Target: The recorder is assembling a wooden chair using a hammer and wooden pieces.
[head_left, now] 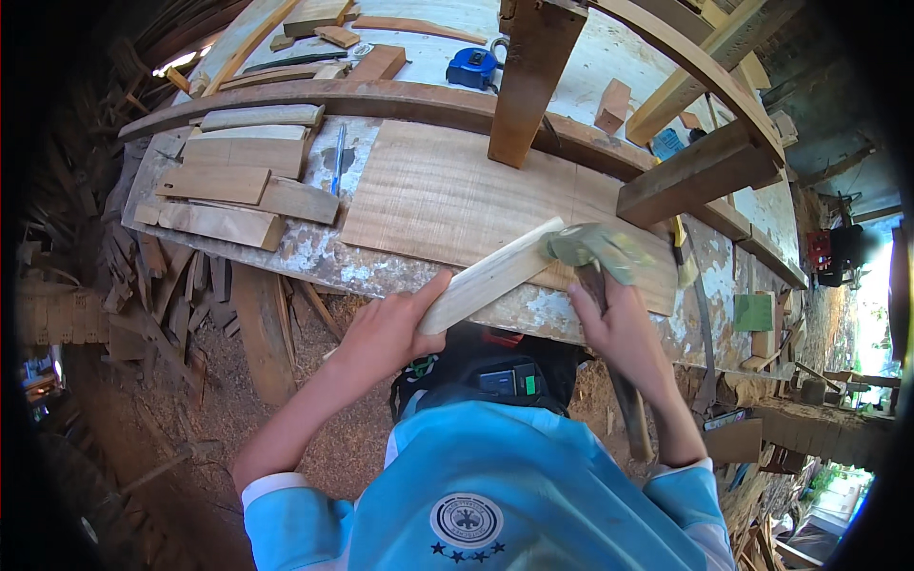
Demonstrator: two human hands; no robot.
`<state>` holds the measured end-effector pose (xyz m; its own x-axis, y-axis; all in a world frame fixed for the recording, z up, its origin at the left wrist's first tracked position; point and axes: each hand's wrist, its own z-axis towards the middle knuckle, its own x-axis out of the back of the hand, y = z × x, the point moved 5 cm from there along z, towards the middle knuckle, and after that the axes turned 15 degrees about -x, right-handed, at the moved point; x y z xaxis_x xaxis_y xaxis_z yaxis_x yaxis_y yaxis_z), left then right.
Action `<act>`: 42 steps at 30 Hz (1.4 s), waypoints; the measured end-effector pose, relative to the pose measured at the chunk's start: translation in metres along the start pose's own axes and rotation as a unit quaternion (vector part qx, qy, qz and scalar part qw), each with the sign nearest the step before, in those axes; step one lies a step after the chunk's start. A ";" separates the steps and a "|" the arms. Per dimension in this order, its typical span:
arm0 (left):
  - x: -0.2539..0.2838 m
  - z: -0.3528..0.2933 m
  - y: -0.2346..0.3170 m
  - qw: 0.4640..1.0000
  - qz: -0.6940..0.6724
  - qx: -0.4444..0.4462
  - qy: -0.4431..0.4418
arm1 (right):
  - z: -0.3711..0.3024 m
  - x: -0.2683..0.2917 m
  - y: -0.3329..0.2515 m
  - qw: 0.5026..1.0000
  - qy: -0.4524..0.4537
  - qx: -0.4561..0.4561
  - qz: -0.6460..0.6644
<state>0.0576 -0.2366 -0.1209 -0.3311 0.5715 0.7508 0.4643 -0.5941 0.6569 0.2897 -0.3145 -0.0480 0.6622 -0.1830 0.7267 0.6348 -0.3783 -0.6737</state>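
Note:
My left hand [386, 328] is closed around the lower end of a pale wooden strip [495, 276]. The strip slants up to the right, over the near edge of a wide flat board [447, 190]. In my right hand [619, 324] is a wooden-handled striking tool [598, 249], gripped just below its greenish head. Motion smears the head, so I cannot tell whether it is a hammer or a hatchet. Its handle runs down past my right wrist. The strip's upper end meets or overlaps the tool's head; contact is unclear.
Several wood offcuts [228, 186] and a blue pen [339, 157] lie left on the worn bench [357, 271]. A wooden frame [538, 81] with upright legs stands across the board. Behind are a blue tape measure [473, 68] and wood blocks. Scrap wood [171, 295] and shavings cover the floor.

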 end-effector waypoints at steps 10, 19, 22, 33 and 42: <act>0.004 0.000 0.000 1.000 0.002 0.010 -0.018 | 0.003 -0.013 -0.004 0.997 -0.052 -0.033 -0.040; 0.006 0.002 -0.003 1.000 0.001 0.022 -0.022 | -0.012 -0.002 -0.012 1.000 0.003 0.004 -0.016; 0.006 0.001 -0.004 1.000 -0.004 0.011 -0.020 | 0.005 -0.008 -0.009 0.999 0.002 -0.035 -0.029; 0.002 -0.001 -0.006 0.999 -0.009 0.029 -0.042 | -0.011 0.004 -0.014 0.997 0.033 -0.027 -0.060; 0.006 0.001 -0.003 0.998 -0.009 0.048 -0.045 | -0.007 0.007 -0.005 0.997 0.027 -0.070 0.030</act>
<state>0.0555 -0.2312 -0.1185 -0.2677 0.6328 0.7266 0.5362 -0.5287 0.6580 0.2879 -0.3200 -0.0386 0.6730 -0.2556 0.6940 0.5301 -0.4877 -0.6936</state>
